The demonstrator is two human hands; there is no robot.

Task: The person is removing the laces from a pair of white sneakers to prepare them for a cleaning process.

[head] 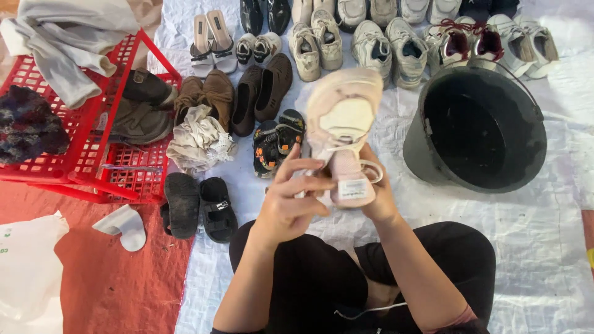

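Floor level: a white woven tarp (544, 247) covers the ground, with a red mat (111, 284) showing along the left side. The person sits cross-legged in black trousers at the bottom centre.

Both hands hold a pale pink sneaker (343, 117) raised over the lap, sole toward the camera, toe pointing away. The left hand (291, 201) grips it from the left, fingers curled and pinching at the tongue and white lace. The right hand (377, 198) sits behind the heel, mostly hidden; its fingers cannot be told. A small rectangular pink-white label (354, 192) lies at the lower end of the tongue, between the hands.

To the right stands a black bucket (476, 130), tipped toward the camera. Along the top edge, pairs of white and grey sneakers (383, 46) are ranged in rows. Left of the held shoe lie small dark sandals (277, 139), brown shoes (263, 93), a crumpled cream cloth (199, 141) and black slides (198, 207). A red crate (93, 124) at upper left carries grey clothing (68, 43). A white plastic bag (28, 272), with green print at its left edge, lies at lower left.
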